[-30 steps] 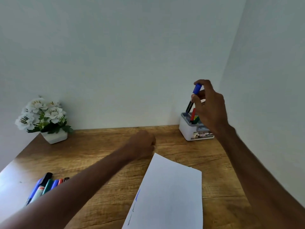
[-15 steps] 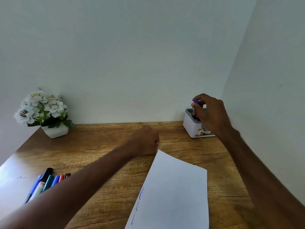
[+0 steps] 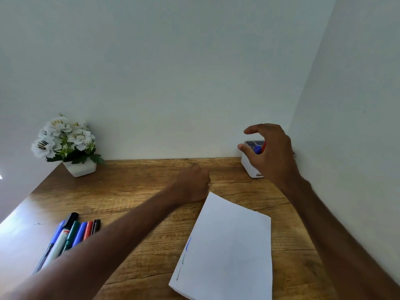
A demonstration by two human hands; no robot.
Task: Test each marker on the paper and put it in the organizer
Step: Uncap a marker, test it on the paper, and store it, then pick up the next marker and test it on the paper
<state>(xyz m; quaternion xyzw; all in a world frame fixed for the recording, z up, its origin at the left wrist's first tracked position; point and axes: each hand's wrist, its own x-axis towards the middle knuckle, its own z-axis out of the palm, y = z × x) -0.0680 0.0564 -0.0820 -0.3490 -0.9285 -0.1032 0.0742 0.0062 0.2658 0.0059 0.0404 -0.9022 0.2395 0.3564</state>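
Observation:
A white organizer (image 3: 249, 167) stands in the back right corner of the desk, with a blue marker (image 3: 257, 148) and a red one standing in it. My right hand (image 3: 270, 152) hovers just above and in front of it, fingers spread and holding nothing. My left hand (image 3: 192, 182) rests as a fist on the desk, just behind the top corner of the white paper (image 3: 227, 252). The paper bears a few scribbles along its left edge. Several markers (image 3: 71, 234) lie in a row at the front left, partly behind my left forearm.
A white pot of white flowers (image 3: 67, 146) stands at the back left of the wooden desk (image 3: 134, 191). Plain walls close the desk at the back and on the right.
My right hand pushed the blue marker down into the organizer, then let go of it and opened. My left hand stayed in place.

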